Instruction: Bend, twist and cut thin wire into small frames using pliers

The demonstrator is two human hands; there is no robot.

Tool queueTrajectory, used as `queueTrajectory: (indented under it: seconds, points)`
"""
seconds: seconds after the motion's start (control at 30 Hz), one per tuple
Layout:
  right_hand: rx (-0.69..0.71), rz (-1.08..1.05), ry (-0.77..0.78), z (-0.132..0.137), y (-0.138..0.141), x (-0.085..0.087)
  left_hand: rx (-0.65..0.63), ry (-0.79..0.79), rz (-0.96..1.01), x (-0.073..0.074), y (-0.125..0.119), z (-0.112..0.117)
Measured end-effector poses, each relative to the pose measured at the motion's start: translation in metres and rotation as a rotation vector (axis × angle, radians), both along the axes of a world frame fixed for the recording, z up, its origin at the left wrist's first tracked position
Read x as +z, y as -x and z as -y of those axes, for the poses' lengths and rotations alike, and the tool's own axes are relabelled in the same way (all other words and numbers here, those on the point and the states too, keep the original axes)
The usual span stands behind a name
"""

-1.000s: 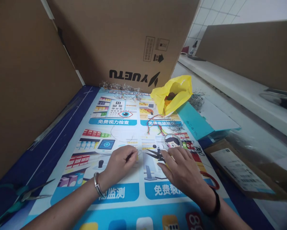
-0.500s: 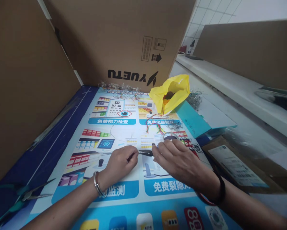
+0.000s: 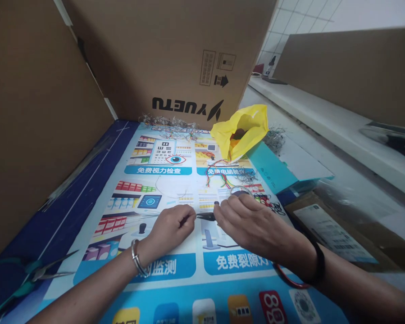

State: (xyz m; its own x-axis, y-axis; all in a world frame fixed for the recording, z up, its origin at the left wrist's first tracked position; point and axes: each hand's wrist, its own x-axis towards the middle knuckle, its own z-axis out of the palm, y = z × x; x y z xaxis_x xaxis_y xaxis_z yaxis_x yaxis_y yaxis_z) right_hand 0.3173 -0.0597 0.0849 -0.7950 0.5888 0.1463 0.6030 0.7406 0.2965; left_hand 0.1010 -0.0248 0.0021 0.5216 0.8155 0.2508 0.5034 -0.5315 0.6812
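Note:
My left hand rests on the printed poster mat, fingers pinched on a thin wire piece I can barely make out. My right hand is closed around small black pliers, whose tips point left and meet the left hand's fingertips. A silver bangle circles my left wrist, a black band my right. Just behind the right hand lies a small round lens-like disc. A thin loop of wire lies on the mat beyond my hands.
A yellow plastic bag and coloured wires lie at the back right beside a teal box. Large cardboard boxes wall the back and left. Teal-handled pliers lie at the left. A red ring sits under my right forearm.
My right hand picked up the black pliers from the mat and brought them left to my left hand's fingertips. The left hand has stayed in place.

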Motion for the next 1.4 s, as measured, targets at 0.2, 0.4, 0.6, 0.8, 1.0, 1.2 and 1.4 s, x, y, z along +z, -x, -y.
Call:
queueTrajectory:
  seconds: [0.2,0.4,0.6,0.8,1.0,1.2,1.4]
  points:
    - [0.019,0.091,-0.02,-0.0008,0.0011,0.0021,-0.014,0.02,-0.022,-0.0007,0.0006,-0.0006]
    - [0.014,0.114,-0.028,0.0002,0.004,0.0041,-0.02,0.012,-0.042,-0.0004,0.0001,-0.0004]
    - [0.008,0.109,-0.045,0.0,0.0053,0.0042,-0.04,-0.029,-0.052,-0.0024,0.0004,-0.0004]
    - [0.037,0.238,-0.116,0.0002,0.0067,0.0051,-0.067,-0.08,-0.088,-0.0036,0.0004,0.0012]
    - [0.03,0.099,-0.033,0.0017,0.0062,0.005,-0.065,-0.068,-0.086,-0.0027,-0.0001,0.0012]
    - [-0.03,-0.025,0.008,0.0023,0.0019,0.0047,-0.027,-0.015,-0.035,-0.003,0.0022,0.0003]
    - [0.005,0.197,-0.166,0.0032,0.0061,0.0062,-0.022,0.004,-0.022,-0.0033,0.0016,0.0016]
